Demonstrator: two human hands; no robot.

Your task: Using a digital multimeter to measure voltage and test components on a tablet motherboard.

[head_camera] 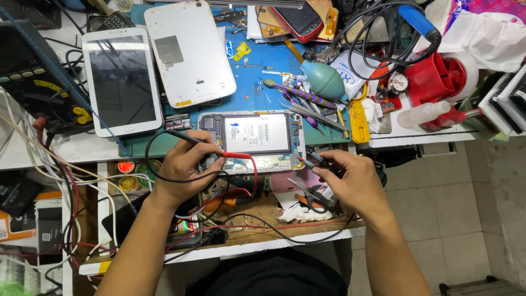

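An opened white tablet (pixel 251 140) lies face down on the blue mat (pixel 257 71), its battery and circuit board exposed. My left hand (pixel 183 167) pinches a black test probe (pixel 189 138) that carries a red tip lead along the tablet's lower edge. My right hand (pixel 350 178) grips a second probe (pixel 313 159) whose tip touches the board at the tablet's lower right corner. Red and black wires loop from both probes toward me.
A white tablet (pixel 121 79) and a loose white back cover (pixel 189 52) lie at the far left. A teal blower bulb (pixel 323 79), tweezers, scissors (pixel 307 192), a yellow cutter (pixel 359 120), a red tape holder (pixel 435 77) and phones crowd the bench. Tiled floor lies to the right.
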